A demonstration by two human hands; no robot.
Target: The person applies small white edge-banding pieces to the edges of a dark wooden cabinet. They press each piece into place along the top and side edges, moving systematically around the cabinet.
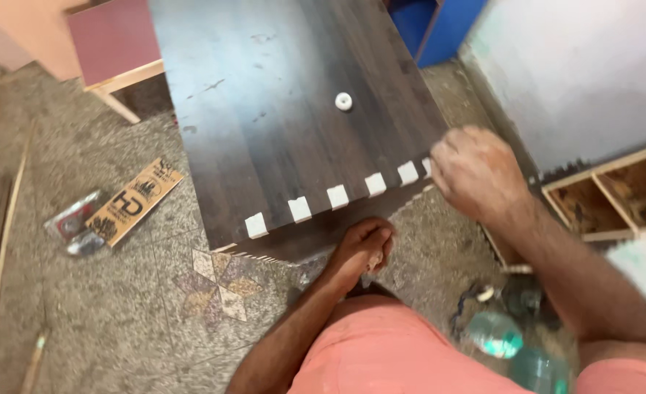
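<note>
Salmon-pink cloth fills the near edge. Left hand (363, 248), fingers curled shut, its contents hidden, sits under the dark laminate board's (294, 109) near edge. Right hand (476, 171), blurred, finger state indeterminate, touches the corner at 3 o'clock beside the white tape pieces (337, 197). White ring (344, 101) lies beyond.

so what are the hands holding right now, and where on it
The right hand is closed at the near right corner of the dark wood-grain panel, by the last white block. The left hand is curled below the panel's edge; whether it holds anything cannot be told.
</note>
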